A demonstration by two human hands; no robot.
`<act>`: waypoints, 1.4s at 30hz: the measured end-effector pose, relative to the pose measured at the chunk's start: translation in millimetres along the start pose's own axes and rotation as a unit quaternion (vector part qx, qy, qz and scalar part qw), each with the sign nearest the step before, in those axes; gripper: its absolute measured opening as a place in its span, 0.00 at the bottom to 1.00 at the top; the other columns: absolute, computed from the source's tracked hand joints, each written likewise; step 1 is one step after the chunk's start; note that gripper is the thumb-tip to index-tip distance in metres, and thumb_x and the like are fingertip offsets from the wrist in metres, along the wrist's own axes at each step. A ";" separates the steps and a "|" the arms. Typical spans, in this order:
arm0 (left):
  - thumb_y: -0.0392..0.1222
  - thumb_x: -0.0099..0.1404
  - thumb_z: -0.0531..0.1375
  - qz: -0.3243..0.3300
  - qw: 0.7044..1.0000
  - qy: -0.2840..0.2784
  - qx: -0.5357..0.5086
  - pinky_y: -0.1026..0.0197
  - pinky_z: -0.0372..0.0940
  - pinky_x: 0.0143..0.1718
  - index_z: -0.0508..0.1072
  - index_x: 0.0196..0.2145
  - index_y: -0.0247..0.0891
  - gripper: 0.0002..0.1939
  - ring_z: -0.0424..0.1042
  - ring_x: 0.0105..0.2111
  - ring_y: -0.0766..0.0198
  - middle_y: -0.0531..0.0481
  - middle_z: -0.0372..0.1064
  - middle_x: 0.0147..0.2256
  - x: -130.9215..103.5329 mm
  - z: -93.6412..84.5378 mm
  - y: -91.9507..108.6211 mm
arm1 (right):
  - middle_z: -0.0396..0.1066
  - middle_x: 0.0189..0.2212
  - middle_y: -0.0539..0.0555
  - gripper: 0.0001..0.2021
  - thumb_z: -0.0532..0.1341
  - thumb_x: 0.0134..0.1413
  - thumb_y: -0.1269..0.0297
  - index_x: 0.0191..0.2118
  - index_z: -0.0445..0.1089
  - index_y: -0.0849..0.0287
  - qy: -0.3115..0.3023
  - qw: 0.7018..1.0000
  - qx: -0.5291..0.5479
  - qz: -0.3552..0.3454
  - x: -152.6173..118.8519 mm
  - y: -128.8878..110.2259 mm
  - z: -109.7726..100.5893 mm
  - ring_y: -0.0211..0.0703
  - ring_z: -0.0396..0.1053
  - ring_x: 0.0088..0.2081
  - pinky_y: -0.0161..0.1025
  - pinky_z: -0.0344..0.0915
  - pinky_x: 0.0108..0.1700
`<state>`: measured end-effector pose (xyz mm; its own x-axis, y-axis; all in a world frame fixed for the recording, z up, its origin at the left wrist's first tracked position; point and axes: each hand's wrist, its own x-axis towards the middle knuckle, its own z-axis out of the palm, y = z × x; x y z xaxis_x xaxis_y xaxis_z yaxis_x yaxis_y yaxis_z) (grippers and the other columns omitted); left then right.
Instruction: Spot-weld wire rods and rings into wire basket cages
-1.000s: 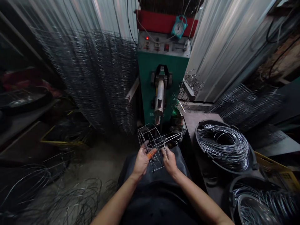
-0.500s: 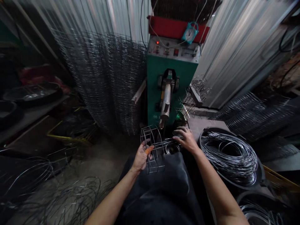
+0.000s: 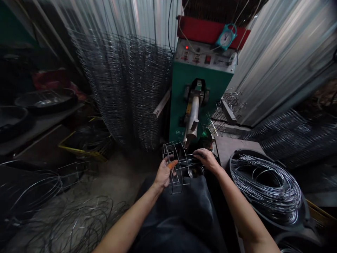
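My left hand (image 3: 164, 173), with an orange wrap on one finger, is closed around a small wire frame (image 3: 177, 186) of curved and straight metal rods. The frame stands tilted above my dark-clothed lap, just below the electrode arm (image 3: 193, 116) of a green spot-welding machine (image 3: 177, 95). My right hand (image 3: 206, 159) is to the right of the frame, thumb and fingers pinched on the end of a thin wire (image 3: 189, 155) that runs towards the frame. Below those fingers sits a small round shiny dish (image 3: 195, 170); its contents are hard to make out.
Tall stacks of wire frames (image 3: 116, 88) lean against the corrugated wall at left. On the right, a black tub (image 3: 231, 175) holds many bent wires (image 3: 265, 186). A teal clock (image 3: 226, 37) hangs on the machine. Loose wires (image 3: 79, 218) litter the floor.
My right hand has closed from spread fingers into a pinch at the wire and moved slightly towards the frame. My left hand still holds the frame. The view has shifted a little.
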<state>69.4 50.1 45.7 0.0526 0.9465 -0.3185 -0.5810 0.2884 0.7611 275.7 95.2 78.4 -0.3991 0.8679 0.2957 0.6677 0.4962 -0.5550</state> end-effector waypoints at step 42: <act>0.37 0.40 0.68 -0.036 0.998 0.043 -0.018 0.71 0.45 0.14 0.65 0.36 0.35 0.24 0.50 0.14 0.78 0.62 0.55 0.18 31.2 13.7 6.9 | 0.68 0.36 0.55 0.14 0.57 0.54 0.51 0.28 0.68 0.56 0.058 0.997 -0.033 0.031 -2.2 54.0 1.9 0.47 0.64 0.43 0.46 0.57 0.47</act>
<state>78.2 83.6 48.7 0.0254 0.9069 -0.4205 -0.6069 0.3482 0.7144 311.5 120.0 46.3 -0.2828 0.8923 0.3520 0.7298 0.4383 -0.5247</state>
